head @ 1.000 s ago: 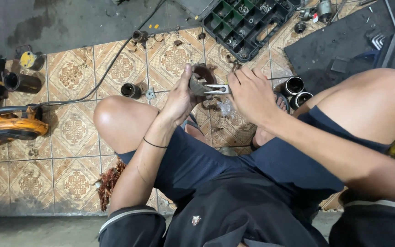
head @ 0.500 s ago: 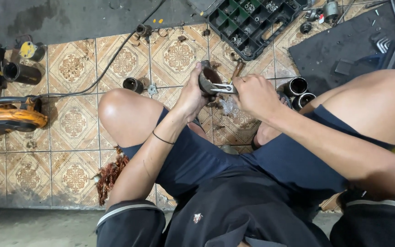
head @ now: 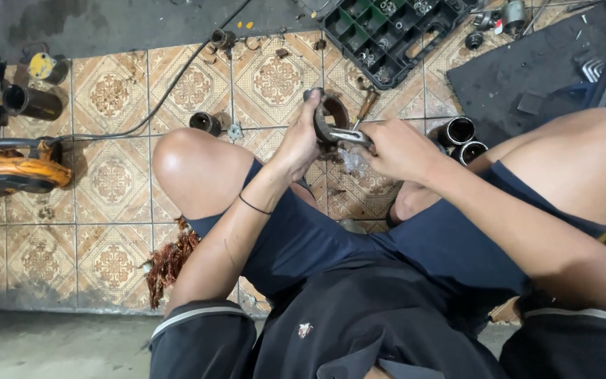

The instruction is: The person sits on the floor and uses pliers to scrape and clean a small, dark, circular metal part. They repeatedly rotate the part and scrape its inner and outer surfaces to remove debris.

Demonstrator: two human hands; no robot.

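**A:** Between the knees, over the tiled floor point(head: 113, 182) — what are the hands on?

**B:** Left hand point(head: 299, 140) closed round a dark metal ring part point(head: 330, 118), held up off the floor. Right hand point(head: 395, 146) gripping a silver wrench-like tool point(head: 348, 135), its tip touching the ring's lower edge.

**A:** Exact tool type?

**B:** Can't tell, mostly hidden in the fist.

**A:** Nearby?

**B:** Green socket case point(head: 394, 35) beyond the hands. Two steel cylinders point(head: 461, 139) just right of the right hand. Black sleeve point(head: 206, 123) left of the left hand. Orange power tool point(head: 12, 174) far left, well apart. Black mat point(head: 534, 70) beyond and to the right.
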